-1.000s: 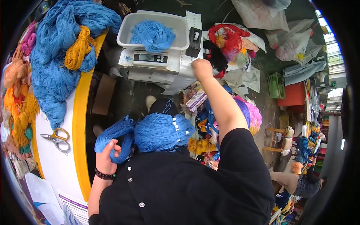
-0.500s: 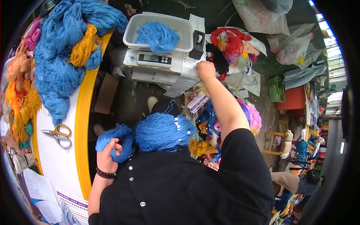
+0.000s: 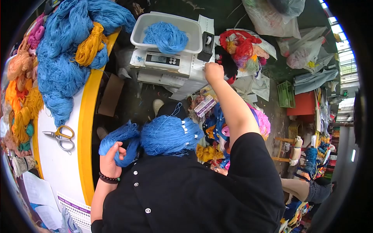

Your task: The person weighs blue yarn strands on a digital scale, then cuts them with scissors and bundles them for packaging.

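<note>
My left hand [image 3: 112,160] is closed around a loose blue yarn skein [image 3: 121,135] at the left of my lap. A larger blue yarn bundle [image 3: 165,135], with several white tags along its right side, lies across my lap. My right hand [image 3: 214,73] reaches forward, its fingers pinched at the right edge of a printed white sheet [image 3: 196,70]; anything between them is hidden. Just beyond it stands a black tape dispenser [image 3: 206,46]. Left of that, a digital scale [image 3: 182,61] carries a white plastic tub [image 3: 197,29] with blue yarn [image 3: 166,37] inside.
Scissors [image 3: 62,136] lie on the yellow-edged white table [image 3: 79,167] at my left, near heaped blue yarn [image 3: 62,77]. Multicoloured yarn [image 3: 243,46] and plastic bags [image 3: 272,17] are at the far right. Another person's arm [image 3: 297,189] shows at lower right.
The view has shifted very slightly. Both hands keep almost the same positions, the left on the skein and the right by the printed sheet.
</note>
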A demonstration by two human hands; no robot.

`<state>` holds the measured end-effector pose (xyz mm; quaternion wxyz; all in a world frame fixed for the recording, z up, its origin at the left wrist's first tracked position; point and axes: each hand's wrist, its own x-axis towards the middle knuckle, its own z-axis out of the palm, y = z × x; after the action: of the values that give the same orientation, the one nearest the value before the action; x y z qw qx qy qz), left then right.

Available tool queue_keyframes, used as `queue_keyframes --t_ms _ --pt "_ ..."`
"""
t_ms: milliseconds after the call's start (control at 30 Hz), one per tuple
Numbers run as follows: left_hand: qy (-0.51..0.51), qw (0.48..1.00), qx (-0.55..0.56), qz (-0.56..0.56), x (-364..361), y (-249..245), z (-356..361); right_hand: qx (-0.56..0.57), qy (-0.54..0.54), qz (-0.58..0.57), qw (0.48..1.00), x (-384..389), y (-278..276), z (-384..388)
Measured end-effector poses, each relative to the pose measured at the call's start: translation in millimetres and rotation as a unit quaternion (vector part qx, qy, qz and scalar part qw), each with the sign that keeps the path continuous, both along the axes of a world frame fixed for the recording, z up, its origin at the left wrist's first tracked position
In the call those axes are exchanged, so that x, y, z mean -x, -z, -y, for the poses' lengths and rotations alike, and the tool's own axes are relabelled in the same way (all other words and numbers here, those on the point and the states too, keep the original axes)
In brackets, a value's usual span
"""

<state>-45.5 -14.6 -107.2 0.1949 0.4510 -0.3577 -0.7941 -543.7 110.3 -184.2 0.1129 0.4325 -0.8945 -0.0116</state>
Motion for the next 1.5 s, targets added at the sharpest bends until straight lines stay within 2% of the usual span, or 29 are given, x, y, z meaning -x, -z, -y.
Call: queue_keyframes --t_ms 100,167,233,300,333,400,533,600,633,700,767,800,833,933,967,1067,1100,1133,1200,1233,1333,1367,1400,1433,1467,1500 --pt "-0.004 1.0 -0.008 -0.023 -5 4 2 -0.038 0.014 -0.026 0.999 -26 -27 5" --pt "-0.01 1.0 -0.005 -0.025 -5 3 3 0.19 0.004 0.013 0.982 -51 -49 13" --pt "-0.014 1.0 -0.004 -0.027 -4 3 2 0.38 -0.085 -0.028 0.921 -63 -70 27" --pt "-0.015 1.0 -0.018 -0.019 -3 2 3 0.375 -0.127 0.019 0.918 -95 -104 47" --pt "-0.013 1.0 -0.017 -0.02 -3 2 3 0.341 -0.15 -0.001 0.928 -103 -107 57" --pt "-0.012 1.0 -0.016 -0.018 -2 1 3 0.273 -0.202 -0.039 0.94 -110 -104 78" --pt "-0.023 0.999 -0.004 -0.028 -9 -2 3 0.242 -0.227 -0.1 0.938 -97 -85 115" --pt "-0.029 0.998 0.005 -0.061 -15 -7 6 0.174 -0.217 -0.046 0.959 -82 -81 123" --pt "-0.021 0.996 0.014 -0.091 -25 -4 8 0.2 -0.216 0.022 0.955 -84 -97 122" --pt "0.009 0.96 -0.057 -0.274 -41 -14 15 0.329 -0.158 0.203 0.909 -85 -128 131" --pt "0.056 0.9 -0.112 -0.416 -50 -35 25 0.39 -0.14 0.484 0.771 -71 -181 140" --pt "0.076 0.859 -0.144 -0.485 -53 -44 30 0.416 -0.231 0.567 0.673 -79 -225 137" --pt "0.091 0.823 -0.138 -0.544 -57 -45 33 0.434 -0.219 0.601 0.634 -81 -260 135" --pt "0.163 0.739 -0.058 -0.651 -70 -40 52 0.429 -0.227 0.594 0.642 -132 -357 118" --pt "0.149 0.751 -0.04 -0.642 -74 -43 55 0.413 -0.293 0.525 0.684 -138 -388 111" --pt "0.088 0.776 -0.004 -0.625 -93 -45 63 0.476 -0.344 0.49 0.644 -169 -459 92" --pt "0.051 0.778 -0.009 -0.627 -99 -44 63 0.493 -0.358 0.475 0.635 -181 -470 87" --pt "0.051 0.751 -0.023 -0.658 -98 -55 63 0.507 -0.364 0.466 0.627 -192 -475 82" --pt "0.149 0.71 -0.051 -0.687 -90 -90 61 0.536 -0.366 0.418 0.635 -222 -472 73" --pt "0.17 0.708 -0.029 -0.685 -93 -90 65 0.55 -0.367 0.393 0.639 -241 -469 67" --pt "0.226 0.647 0.019 -0.728 -86 -87 72 0.575 -0.373 0.344 0.642 -292 -446 55" --pt "0.183 0.701 0.013 -0.689 -92 -80 64 0.364 -0.422 0.305 0.772 -303 -408 55" --pt "0.163 0.763 0.025 -0.625 -90 -77 60 0.216 -0.404 0.322 0.829 -317 -382 54" --pt "0.132 0.85 0.074 -0.504 -92 -73 57 0.034 -0.388 0.308 0.868 -332 -356 53" --pt "0.128 0.895 0.113 -0.412 -80 -83 46 -0.134 -0.385 0.274 0.871 -347 -331 51" --pt "0.133 0.929 0.143 -0.316 -68 -93 35 -0.181 -0.364 0.277 0.871 -361 -321 48"
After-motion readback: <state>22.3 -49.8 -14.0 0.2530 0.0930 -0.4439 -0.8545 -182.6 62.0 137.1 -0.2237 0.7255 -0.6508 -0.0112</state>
